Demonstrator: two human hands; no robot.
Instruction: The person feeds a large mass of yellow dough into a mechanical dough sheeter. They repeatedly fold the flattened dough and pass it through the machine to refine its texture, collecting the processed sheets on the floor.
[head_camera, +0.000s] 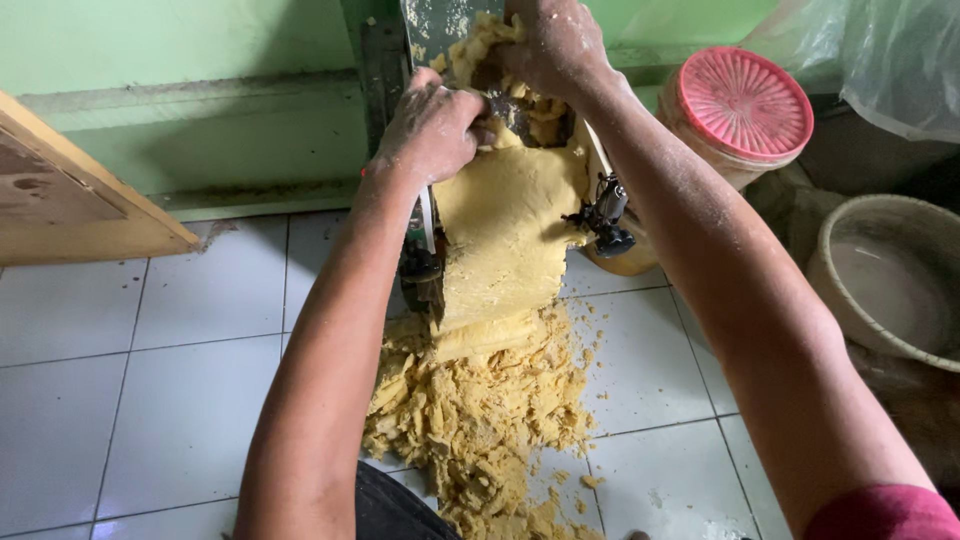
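A dark metal dough-rolling machine (605, 215) stands on the white tiled floor. A flat yellow dough sheet (505, 235) hangs down its front. My left hand (432, 128), dusted with flour, presses closed on the top edge of the sheet. My right hand (555, 45) pushes crumbly dough lumps (470, 55) into the machine's top. Below the sheet lies a loose heap of broken dough pieces (480, 410) on the tiles.
A jar with a pink ribbed lid (742, 100) stands right of the machine. A beige basin (890, 275) sits at the far right under clear plastic sheeting (890, 50). A wooden board (70, 195) juts in at left. A green wall (200, 90) runs behind.
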